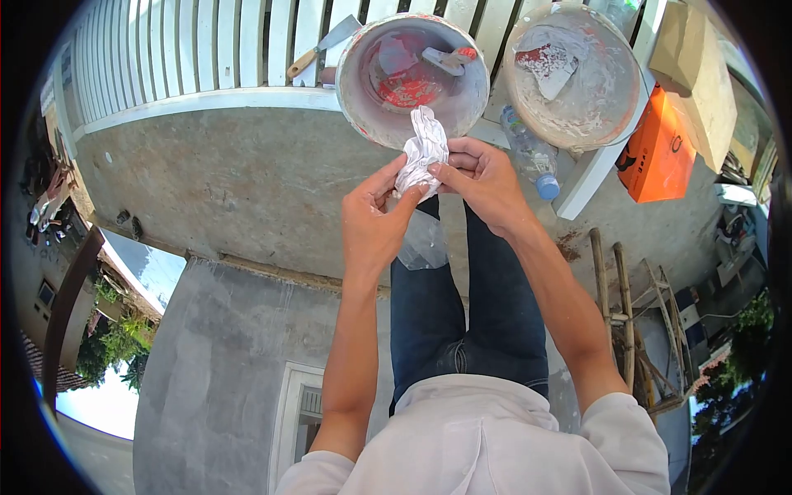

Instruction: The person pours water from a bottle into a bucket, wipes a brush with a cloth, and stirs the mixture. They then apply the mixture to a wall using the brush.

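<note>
A bunched white cloth (424, 153) with creases is pinched between my two hands, just in front of a white bucket's near rim. My left hand (376, 213) grips its lower left side with thumb and fingers. On the right side, my right hand (487, 183) holds it with the thumb pressed on the front. The cloth's upper end overlaps the bucket (351, 91) in this view. Inside that bucket are red paint residue (412, 89) and a tool with a pale blade and red tip (448, 60). A clear plastic bag (425, 241) hangs below my hands, before my legs.
A wooden-handled scraper (323, 47) lies on the white slatted bench (198, 49). Right of the bucket stands a second, plaster-smeared bucket (606, 124) holding a crumpled rag. Near it are a plastic bottle (536, 157), an orange bag (654, 153) and a cardboard box (697, 74). Bamboo poles (627, 309) stand right.
</note>
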Available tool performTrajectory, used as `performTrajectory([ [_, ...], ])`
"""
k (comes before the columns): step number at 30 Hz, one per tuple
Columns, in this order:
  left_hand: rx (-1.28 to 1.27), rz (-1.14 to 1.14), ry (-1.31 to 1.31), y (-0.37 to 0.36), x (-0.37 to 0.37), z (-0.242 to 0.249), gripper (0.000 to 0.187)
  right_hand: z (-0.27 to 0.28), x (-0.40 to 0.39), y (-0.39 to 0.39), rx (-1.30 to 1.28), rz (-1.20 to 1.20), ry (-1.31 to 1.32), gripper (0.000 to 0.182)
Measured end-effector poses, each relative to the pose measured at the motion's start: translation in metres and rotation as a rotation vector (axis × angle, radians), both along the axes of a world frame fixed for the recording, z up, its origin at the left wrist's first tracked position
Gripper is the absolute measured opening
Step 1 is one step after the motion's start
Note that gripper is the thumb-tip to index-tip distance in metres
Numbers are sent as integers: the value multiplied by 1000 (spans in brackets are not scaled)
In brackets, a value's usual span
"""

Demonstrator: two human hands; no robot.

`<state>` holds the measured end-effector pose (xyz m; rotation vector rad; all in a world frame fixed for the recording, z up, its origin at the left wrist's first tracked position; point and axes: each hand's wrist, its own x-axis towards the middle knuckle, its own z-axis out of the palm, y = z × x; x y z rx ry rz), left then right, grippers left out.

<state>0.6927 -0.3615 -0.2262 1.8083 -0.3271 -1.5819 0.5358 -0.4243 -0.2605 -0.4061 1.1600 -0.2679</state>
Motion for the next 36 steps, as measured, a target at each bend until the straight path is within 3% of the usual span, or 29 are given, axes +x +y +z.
performTrajectory([
  [8,76,102,86,4,5,-7,35,-2,-9,-10,54,153,-43,33],
  [20,120,236,190,2,5,-6,28,-10,-7,-8,280,-57,-192,39],
  [23,44,258,60,0,-4,-5,30,-6,0,-4,275,-193,-182,38],
  [27,23,170,-47,0,-7,2,33,-9,0,2,120,-160,-69,32],
  [32,28,206,99,-6,-5,10,29,-9,-2,1,-19,-116,39,18],
  [36,97,273,163,-2,-1,-2,28,-9,-1,4,-32,-112,46,20],
])
